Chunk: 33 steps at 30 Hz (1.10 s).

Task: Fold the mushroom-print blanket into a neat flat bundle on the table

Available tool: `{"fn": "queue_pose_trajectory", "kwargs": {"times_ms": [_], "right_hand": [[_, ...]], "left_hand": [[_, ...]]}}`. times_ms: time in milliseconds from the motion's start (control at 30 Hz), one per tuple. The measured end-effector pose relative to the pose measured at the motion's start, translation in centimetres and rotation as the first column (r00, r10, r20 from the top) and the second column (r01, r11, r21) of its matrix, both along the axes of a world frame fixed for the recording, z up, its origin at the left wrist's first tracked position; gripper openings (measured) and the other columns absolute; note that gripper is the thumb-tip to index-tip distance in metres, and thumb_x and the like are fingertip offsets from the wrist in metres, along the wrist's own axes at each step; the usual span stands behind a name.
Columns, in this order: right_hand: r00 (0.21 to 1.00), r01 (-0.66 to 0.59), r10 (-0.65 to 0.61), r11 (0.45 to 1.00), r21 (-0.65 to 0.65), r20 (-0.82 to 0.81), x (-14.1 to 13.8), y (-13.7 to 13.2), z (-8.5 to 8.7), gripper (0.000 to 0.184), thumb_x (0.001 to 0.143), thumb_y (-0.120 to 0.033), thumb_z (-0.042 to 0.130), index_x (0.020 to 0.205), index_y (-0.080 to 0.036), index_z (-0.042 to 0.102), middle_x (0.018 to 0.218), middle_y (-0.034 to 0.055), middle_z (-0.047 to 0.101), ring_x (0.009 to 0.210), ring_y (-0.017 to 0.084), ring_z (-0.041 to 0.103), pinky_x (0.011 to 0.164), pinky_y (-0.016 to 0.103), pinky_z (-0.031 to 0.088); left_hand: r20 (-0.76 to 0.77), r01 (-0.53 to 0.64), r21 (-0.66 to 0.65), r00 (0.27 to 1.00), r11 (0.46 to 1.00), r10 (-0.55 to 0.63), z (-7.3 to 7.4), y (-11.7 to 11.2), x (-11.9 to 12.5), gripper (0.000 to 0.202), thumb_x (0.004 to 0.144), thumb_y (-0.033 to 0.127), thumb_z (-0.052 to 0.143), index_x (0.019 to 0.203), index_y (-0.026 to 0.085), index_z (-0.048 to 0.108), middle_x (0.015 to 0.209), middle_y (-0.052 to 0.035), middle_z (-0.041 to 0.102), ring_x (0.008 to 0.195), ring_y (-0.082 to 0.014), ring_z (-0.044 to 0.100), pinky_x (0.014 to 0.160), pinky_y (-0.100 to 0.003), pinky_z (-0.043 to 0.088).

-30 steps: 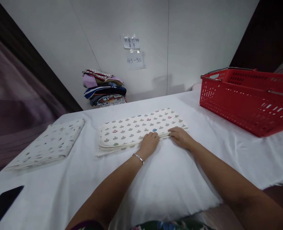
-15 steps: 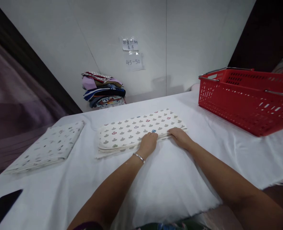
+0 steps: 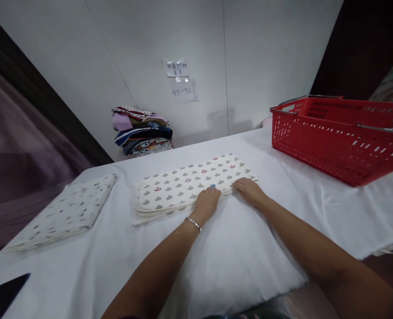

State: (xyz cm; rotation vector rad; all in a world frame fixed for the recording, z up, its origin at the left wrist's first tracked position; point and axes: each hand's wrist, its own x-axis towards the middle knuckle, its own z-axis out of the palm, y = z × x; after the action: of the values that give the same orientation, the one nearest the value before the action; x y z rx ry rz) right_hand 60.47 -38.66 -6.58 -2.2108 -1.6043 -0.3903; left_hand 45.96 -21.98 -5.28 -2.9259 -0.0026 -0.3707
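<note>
A folded cream cloth (image 3: 183, 184) with grey, red and blue motifs lies in several layers on the white-covered table. At the middle of its near edge, my left hand (image 3: 208, 202), with a bracelet at the wrist, is closed over the fold. My right hand (image 3: 249, 191) grips the same edge near the right corner, fingertips on the top layer. Both thumbs are mostly hidden. To the left lies another folded cloth (image 3: 66, 208), white with small dark motifs, which neither hand touches.
A red plastic basket (image 3: 316, 141) with metal handles stands at the right. Behind the table's far edge is a stack of folded fabrics (image 3: 143, 131). A dark flat object (image 3: 5, 294) lies at the near left. Paper signs (image 3: 182, 91) hang on the wall.
The view has shifted slightly. Both hands keep almost the same places on the cloth's near edge, and the cloth looks the same.
</note>
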Motion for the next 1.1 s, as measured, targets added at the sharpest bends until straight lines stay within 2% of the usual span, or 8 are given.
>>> {"fn": "queue_pose_trajectory", "kwargs": {"times_ms": [333, 500, 633, 700, 767, 867, 1000, 1100], "right_hand": [[0.997, -0.061, 0.063, 0.996, 0.062, -0.036, 0.5, -0.1, -0.2, 0.029, 0.079, -0.006, 0.047, 0.098, -0.017, 0.066, 0.094, 0.0090, 0.063, 0.086, 0.020, 0.052, 0.077, 0.032, 0.041], [0.990, -0.114, 0.122, 0.988, 0.100, -0.075, 0.5, -0.4, 0.1, 0.032, 0.079, -0.007, 0.046, 0.103, -0.018, 0.065, 0.098, 0.0089, 0.064, 0.090, 0.020, 0.054, 0.080, 0.032, 0.043], [0.978, -0.117, 0.134, 0.987, 0.109, -0.160, 1.9, -1.8, 0.7, 0.036, 0.075, -0.008, 0.050, 0.104, -0.022, 0.064, 0.099, 0.0055, 0.066, 0.095, 0.019, 0.057, 0.089, 0.035, 0.040], [0.968, -0.044, 0.080, 0.987, 0.154, -0.238, 3.3, -3.1, 0.9, 0.032, 0.071, -0.011, 0.054, 0.098, -0.023, 0.066, 0.100, 0.0046, 0.066, 0.097, 0.020, 0.057, 0.091, 0.036, 0.039], [0.917, 0.186, -0.085, 0.956, 0.228, -0.389, 4.7, -4.4, 0.8, 0.027, 0.070, -0.016, 0.055, 0.093, -0.023, 0.068, 0.101, 0.0051, 0.066, 0.097, 0.021, 0.058, 0.087, 0.034, 0.042], [0.726, 0.539, -0.321, 0.814, 0.214, -0.609, 6.0, -5.5, 0.5, 0.023, 0.075, -0.027, 0.051, 0.089, -0.020, 0.067, 0.094, 0.0049, 0.067, 0.087, 0.019, 0.059, 0.075, 0.029, 0.045], [0.618, 0.614, -0.409, 0.785, 0.086, -0.672, 5.8, -5.1, -0.1, 0.031, 0.078, -0.045, 0.050, 0.071, -0.018, 0.065, 0.063, 0.0001, 0.063, 0.061, 0.014, 0.055, 0.054, 0.023, 0.039], [0.587, 0.620, -0.456, 0.784, 0.010, -0.669, 5.2, -4.4, -0.2, 0.034, 0.074, -0.051, 0.055, 0.066, -0.019, 0.064, 0.058, -0.0017, 0.059, 0.056, 0.013, 0.052, 0.049, 0.022, 0.033]], "left_hand": [[0.028, -0.018, -0.082, 0.999, 0.996, 0.021, -0.1, 0.1, -0.3, 0.022, 0.084, 0.009, 0.042, 0.096, 0.020, 0.057, 0.095, -0.0045, 0.061, 0.089, -0.0202, 0.052, 0.073, -0.033, 0.042], [0.129, -0.052, -0.206, 0.988, 0.977, 0.080, -0.5, 0.2, -0.7, 0.025, 0.085, 0.013, 0.044, 0.107, 0.020, 0.055, 0.100, -0.0046, 0.061, 0.090, -0.0197, 0.053, 0.078, -0.034, 0.044], [0.170, -0.048, -0.272, 0.981, 0.961, 0.097, -0.8, 0.3, -0.9, 0.019, 0.086, 0.017, 0.045, 0.100, 0.020, 0.058, 0.094, -0.0043, 0.061, 0.089, -0.0194, 0.053, 0.079, -0.033, 0.044], [0.176, -0.042, -0.277, 0.980, 0.960, 0.093, -0.8, 0.3, -0.9, 0.018, 0.086, 0.017, 0.044, 0.097, 0.020, 0.059, 0.093, -0.0042, 0.061, 0.089, -0.0194, 0.053, 0.078, -0.033, 0.044], [0.183, -0.039, -0.278, 0.979, 0.960, 0.092, -0.9, 0.3, -0.9, 0.020, 0.086, 0.017, 0.044, 0.099, 0.020, 0.059, 0.094, -0.0046, 0.061, 0.090, -0.0195, 0.053, 0.079, -0.034, 0.045], [0.182, -0.043, -0.274, 0.979, 0.961, 0.096, -0.9, 0.4, -0.8, 0.021, 0.087, 0.018, 0.044, 0.100, 0.020, 0.059, 0.096, -0.0051, 0.062, 0.091, -0.0198, 0.053, 0.079, -0.034, 0.045], [0.184, -0.045, -0.258, 0.978, 0.965, 0.095, -1.0, 0.5, -0.7, 0.021, 0.087, 0.018, 0.044, 0.101, 0.020, 0.060, 0.097, -0.0055, 0.062, 0.091, -0.0205, 0.053, 0.079, -0.035, 0.045], [0.187, -0.038, -0.255, 0.978, 0.966, 0.088, -1.0, 0.5, -0.8, 0.022, 0.087, 0.018, 0.043, 0.102, 0.020, 0.059, 0.096, -0.0055, 0.062, 0.090, -0.0202, 0.053, 0.079, -0.034, 0.045]]}}
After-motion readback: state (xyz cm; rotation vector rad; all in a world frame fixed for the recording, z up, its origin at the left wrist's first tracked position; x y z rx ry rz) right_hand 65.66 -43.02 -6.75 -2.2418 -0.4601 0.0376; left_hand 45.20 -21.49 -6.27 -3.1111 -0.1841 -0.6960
